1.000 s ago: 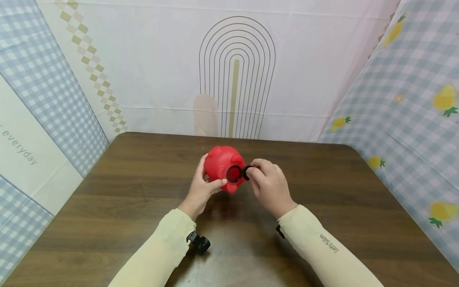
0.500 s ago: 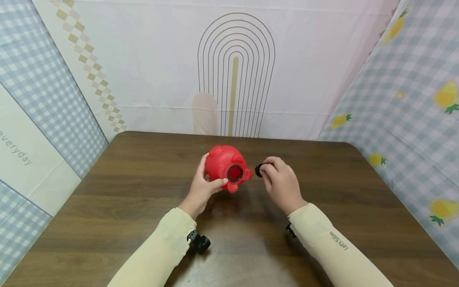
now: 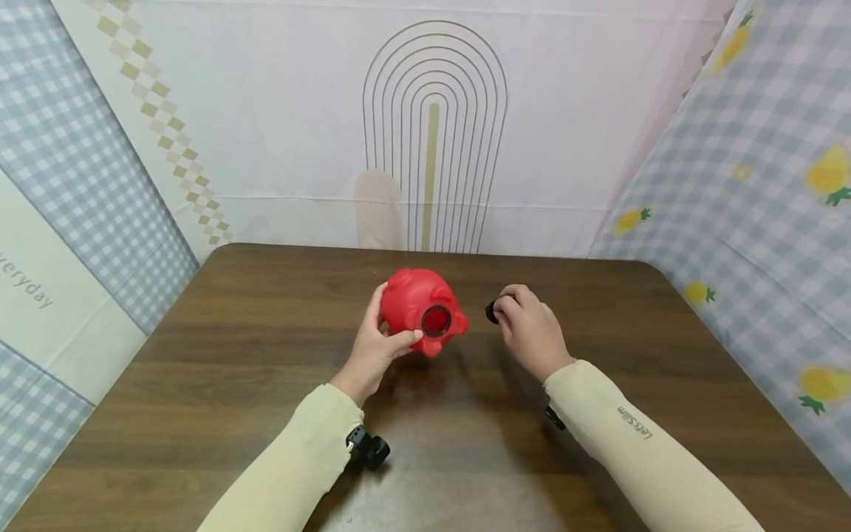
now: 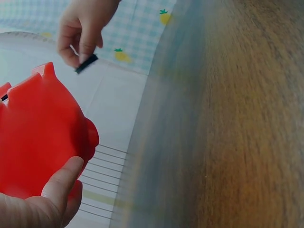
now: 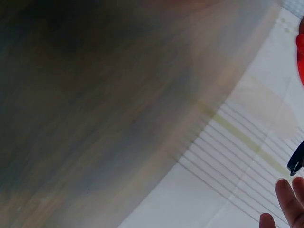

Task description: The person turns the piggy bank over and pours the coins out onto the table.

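A glossy red piggy bank (image 3: 411, 294) with stubby feet is held up over the table, its underside turned toward the head camera. My left hand (image 3: 369, 356) grips it from the left, thumb pressed beside the round opening (image 3: 436, 321), which has a black rim. To the right, apart from the bank, my right hand (image 3: 534, 331) pinches a small black plug (image 3: 492, 311) between thumb and fingers. In the left wrist view the same plug (image 4: 86, 63) appears edge-on at the fingertips. The right wrist view catches only part of the plug (image 5: 295, 161) and some fingers.
The brown wood-grain table (image 3: 279, 332) reaches back to a white cloth (image 3: 286, 133) with an arch pattern. A checked cloth with pineapples (image 3: 731, 185) hangs on the right, and another checked cloth (image 3: 80, 133) on the left. A black wrist camera (image 3: 372, 449) sits on the left sleeve.
The right hand has moved right with the black plug, away from the piggy bank's opening, where it was right at the rim. The left hand and the bank have stayed nearly still.
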Demonstrator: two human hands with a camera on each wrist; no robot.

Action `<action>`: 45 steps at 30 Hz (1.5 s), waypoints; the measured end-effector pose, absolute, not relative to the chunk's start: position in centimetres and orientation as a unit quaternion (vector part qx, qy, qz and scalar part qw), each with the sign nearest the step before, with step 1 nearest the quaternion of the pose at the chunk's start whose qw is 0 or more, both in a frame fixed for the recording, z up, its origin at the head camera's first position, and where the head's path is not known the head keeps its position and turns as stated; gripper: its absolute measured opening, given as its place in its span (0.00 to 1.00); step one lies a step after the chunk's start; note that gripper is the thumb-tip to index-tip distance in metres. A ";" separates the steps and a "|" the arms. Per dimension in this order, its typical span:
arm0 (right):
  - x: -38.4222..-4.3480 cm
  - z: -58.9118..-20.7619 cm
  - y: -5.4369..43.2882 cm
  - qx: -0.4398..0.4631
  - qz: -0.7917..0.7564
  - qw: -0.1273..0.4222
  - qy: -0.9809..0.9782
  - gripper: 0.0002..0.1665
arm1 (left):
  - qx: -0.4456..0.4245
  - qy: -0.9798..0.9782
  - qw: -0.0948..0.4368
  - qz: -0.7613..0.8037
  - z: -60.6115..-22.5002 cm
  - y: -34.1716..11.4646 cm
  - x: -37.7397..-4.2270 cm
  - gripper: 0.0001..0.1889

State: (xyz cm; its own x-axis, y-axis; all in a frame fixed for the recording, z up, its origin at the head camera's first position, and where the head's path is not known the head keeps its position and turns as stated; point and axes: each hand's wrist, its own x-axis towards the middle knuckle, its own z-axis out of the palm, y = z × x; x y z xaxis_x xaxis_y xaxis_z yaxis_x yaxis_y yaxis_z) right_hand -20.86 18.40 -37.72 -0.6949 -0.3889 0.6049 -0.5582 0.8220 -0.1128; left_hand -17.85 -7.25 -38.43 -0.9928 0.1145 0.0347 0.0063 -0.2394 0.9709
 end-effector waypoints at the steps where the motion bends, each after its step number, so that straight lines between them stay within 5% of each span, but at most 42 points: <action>1: -21.0 -37.8 18.6 0.257 0.144 0.282 -0.913 0.03 | 0.048 0.616 0.034 0.786 -38.5 -7.2 -17.9 0.45; 45: -24.5 -39.6 23.1 0.162 0.056 0.094 -0.981 0.03 | 0.040 0.619 0.039 0.783 -38.3 -7.1 -17.9 0.45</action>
State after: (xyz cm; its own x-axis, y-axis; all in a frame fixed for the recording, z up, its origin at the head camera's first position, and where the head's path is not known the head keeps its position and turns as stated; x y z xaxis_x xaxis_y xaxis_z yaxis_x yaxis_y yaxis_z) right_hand -24.46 23.13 -39.64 -0.9298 -0.3077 0.2021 -0.3286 0.9412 -0.0790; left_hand -17.90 -7.12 -38.27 -0.9938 0.1107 0.0140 -0.0120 -0.2306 0.9730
